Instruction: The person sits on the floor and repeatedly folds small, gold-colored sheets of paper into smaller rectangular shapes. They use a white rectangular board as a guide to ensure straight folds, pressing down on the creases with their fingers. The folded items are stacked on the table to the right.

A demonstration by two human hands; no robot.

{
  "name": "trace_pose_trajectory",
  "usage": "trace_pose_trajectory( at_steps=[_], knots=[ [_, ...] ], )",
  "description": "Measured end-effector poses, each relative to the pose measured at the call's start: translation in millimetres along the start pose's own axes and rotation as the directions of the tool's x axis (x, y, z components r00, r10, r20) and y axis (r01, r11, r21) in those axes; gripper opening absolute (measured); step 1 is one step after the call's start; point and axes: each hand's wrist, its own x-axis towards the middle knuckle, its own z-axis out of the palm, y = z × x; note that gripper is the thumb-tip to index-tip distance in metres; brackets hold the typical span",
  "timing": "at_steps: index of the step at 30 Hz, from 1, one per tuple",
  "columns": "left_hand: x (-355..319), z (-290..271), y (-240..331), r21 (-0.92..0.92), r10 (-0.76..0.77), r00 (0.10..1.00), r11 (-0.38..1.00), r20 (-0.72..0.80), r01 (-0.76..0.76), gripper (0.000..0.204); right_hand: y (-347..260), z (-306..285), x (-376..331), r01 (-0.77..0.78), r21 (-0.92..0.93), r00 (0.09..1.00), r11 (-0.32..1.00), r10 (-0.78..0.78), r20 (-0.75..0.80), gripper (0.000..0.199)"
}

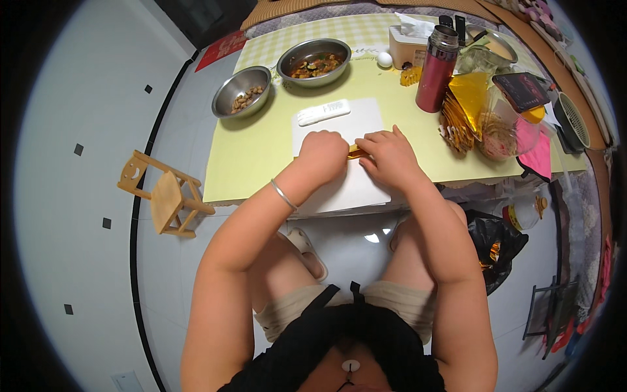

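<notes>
My left hand [324,157] is closed over a narrow strip of shiny gold paper [354,151]. A short part of the strip shows between my two hands. My right hand [392,157] grips its other end, fingers bent and thumb below. Both hands rest over white sheets of paper [367,186] near the table's front edge. Just beyond them lies a white flat-sided tube or bottle [324,112]. To the right, a stack of folded gold paper pieces [457,124] leans near a flat gold sheet [469,98].
A red thermos [437,72] stands open at the right, beside a phone-like dark object [521,91] and a clear bowl [501,136]. Steel bowls of peanuts [225,108] and cooked food [283,68] sit far left. A small wooden chair [168,202] is on the floor.
</notes>
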Motion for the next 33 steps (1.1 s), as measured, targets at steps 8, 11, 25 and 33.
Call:
trace_pose_trajectory(
  at_steps=[8, 11, 25, 33],
  knots=[
    [-42.8, 50.1, 0.0, -0.113, 0.01, 0.965, 0.993, -0.263, -0.041, 0.06, -0.5, 21.9, -14.9, 0.249, -0.135, 0.968, 0.959, -0.25, 0.007, 0.051],
    [-54.9, 65.7, -8.5, -0.202, -0.007, 0.962, 0.978, -0.272, -0.05, 0.073, 3.2, 20.4, -13.6, 0.212, -0.085, 0.977, 0.974, -0.209, 0.038, 0.051],
    [-32.9, 36.3, 3.3, -0.145, 0.03, 0.954, 0.986, -0.298, -0.077, 0.027, -7.5, 20.9, 4.0, 0.189, -0.15, 0.969, 0.97, -0.21, -0.132, 0.017],
    [-23.5, 31.9, 10.1, -0.271, -0.08, 0.944, 0.963, -0.319, -0.01, 0.019, -12.6, 27.0, 18.9, 0.116, -0.101, 0.986, 0.988, -0.126, -0.107, 0.01]
  ],
)
